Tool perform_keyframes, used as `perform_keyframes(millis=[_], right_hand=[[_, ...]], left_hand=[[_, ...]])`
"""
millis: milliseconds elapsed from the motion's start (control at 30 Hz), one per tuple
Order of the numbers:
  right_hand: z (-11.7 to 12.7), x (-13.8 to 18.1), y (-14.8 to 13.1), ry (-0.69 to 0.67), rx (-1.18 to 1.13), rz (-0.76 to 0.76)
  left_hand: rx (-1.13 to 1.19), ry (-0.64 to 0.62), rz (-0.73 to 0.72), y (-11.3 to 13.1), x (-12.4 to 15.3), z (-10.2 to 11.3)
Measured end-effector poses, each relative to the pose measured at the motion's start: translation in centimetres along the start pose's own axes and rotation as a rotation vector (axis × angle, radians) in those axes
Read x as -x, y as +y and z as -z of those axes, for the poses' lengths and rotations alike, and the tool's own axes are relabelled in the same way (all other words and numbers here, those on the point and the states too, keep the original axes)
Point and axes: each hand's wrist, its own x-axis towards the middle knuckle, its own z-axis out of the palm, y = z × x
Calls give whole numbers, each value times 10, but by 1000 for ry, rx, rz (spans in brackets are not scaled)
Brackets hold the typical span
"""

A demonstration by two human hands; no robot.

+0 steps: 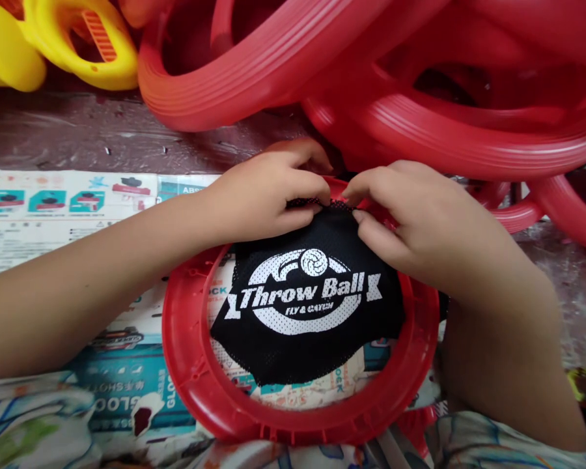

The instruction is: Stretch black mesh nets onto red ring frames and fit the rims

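A black mesh fabric piece [293, 358] with a white "Throw Ball" print lies across a red plastic ring [188, 332] in front of me. At the ring's far side, my left hand [286, 192] pinches the top edge of the mesh. My right hand [400, 215] grips the same edge just to the right, thumb and fingers closed on it. The mesh hangs loose over the ring's opening along its lower edge. The ring's top part is partly hidden behind my hands.
Large red plastic rings [254, 85] are piled at the back and right. Yellow plastic parts [122, 58] with orange pieces sit at the upper left. Printed cardboard [34, 241] covers the work surface under the ring, with brown plastic sheeting [68, 133] beyond it.
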Motion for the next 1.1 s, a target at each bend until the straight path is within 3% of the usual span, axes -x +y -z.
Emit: perform_keyframes(millis=[133,233,433,667,933,1100], right_hand=[[-2,2,0,11,-18,-195],[-3,5,-1,32,-31,-247],[-12,3,-11,150,-309,-154],[-25,5,-16,217,-452,-229],[-38,10,-12,325,-475,-193],[-40,12,-8,283,-303,-84]], left_hand=[[63,6,160,5,-1,9],[51,26,256,13,-1,20],[43,-70,202,12,-3,32],[71,-206,191,6,-10,23],[175,-63,336,4,-10,4],[152,-24,309,8,-9,0]])
